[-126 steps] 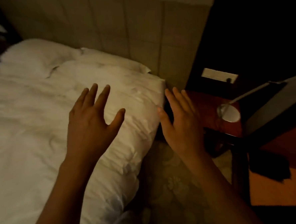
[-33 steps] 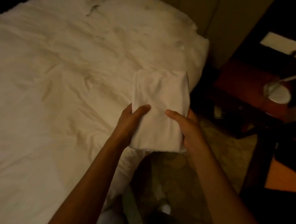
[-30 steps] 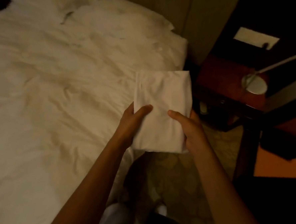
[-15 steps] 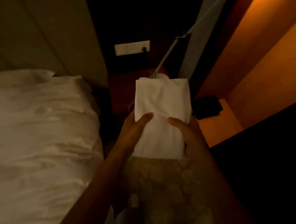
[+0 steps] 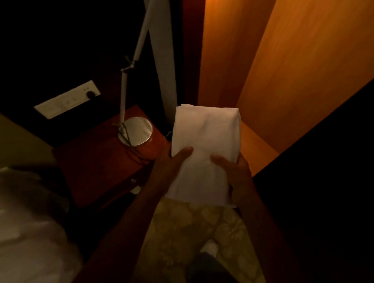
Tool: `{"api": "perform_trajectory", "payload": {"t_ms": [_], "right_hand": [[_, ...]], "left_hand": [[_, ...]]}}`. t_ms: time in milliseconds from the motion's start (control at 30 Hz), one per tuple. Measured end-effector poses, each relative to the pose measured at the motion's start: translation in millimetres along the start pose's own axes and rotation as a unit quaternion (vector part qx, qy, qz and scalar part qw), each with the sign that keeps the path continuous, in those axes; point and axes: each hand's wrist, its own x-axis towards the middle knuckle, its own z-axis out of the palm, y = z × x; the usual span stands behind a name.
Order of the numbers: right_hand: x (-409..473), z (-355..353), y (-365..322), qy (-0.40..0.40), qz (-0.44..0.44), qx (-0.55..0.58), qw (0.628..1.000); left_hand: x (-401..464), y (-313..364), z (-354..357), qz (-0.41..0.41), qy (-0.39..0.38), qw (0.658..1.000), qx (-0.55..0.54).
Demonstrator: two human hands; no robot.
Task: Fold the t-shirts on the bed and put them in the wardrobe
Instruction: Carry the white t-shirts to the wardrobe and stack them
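Observation:
A folded white t-shirt is held flat in front of me, off the bed. My left hand grips its left edge with the thumb on top. My right hand grips its right edge the same way. The far end of the shirt reaches over the lit orange wooden shelf of the open wardrobe. The white bed lies at the lower left, with no t-shirt visible on the part I see.
A dark red bedside table stands left of the wardrobe with a silver desk lamp on it. A white switch panel is on the dark wall. Patterned carpet is underfoot. A dark wardrobe door or panel fills the right.
I have turned right from the bed toward the wardrobe, carrying the folded t-shirt in both hands. The shirt now reaches the wardrobe shelf's edge.

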Motion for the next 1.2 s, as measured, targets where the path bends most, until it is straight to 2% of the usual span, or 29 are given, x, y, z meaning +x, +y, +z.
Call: {"api": "perform_trajectory", "payload": {"t_ms": [167,300,433,567,767,933,1067,1200], "right_hand": [[89.9,-28.9,25.0,0.034,0.013,0.034,0.999],[165.8,-44.4,65.2,0.054,0.054,0.050,0.996],[252.6,-56.3,131.5,0.101,0.103,0.085,0.986],[339.6,-62.0,214.9,0.121,0.107,0.115,0.980],[461.1,-74.4,329.6,0.167,0.067,0.153,0.972],[531.2,-87.4,394.4,0.208,0.031,0.174,0.962],[569.0,-99.9,419.1,0.246,-0.005,0.206,0.947],[602.2,-118.6,421.3,0.247,-0.041,0.229,0.941]], "left_hand": [[87.5,-39.9,42.0,0.028,-0.046,0.998,0.043],[157.5,-87.1,63.8,0.012,-0.096,0.994,0.052],[237.3,-156.0,79.4,0.002,-0.144,0.986,0.083],[328.7,-246.3,91.6,-0.004,-0.165,0.981,0.103],[447.5,-369.2,113.7,0.015,-0.214,0.966,0.144],[524.3,-449.8,135.1,0.033,-0.242,0.959,0.143],[564.8,-479.2,158.9,0.055,-0.271,0.952,0.132],[593.0,-483.0,181.0,0.052,-0.299,0.942,0.142]]}}
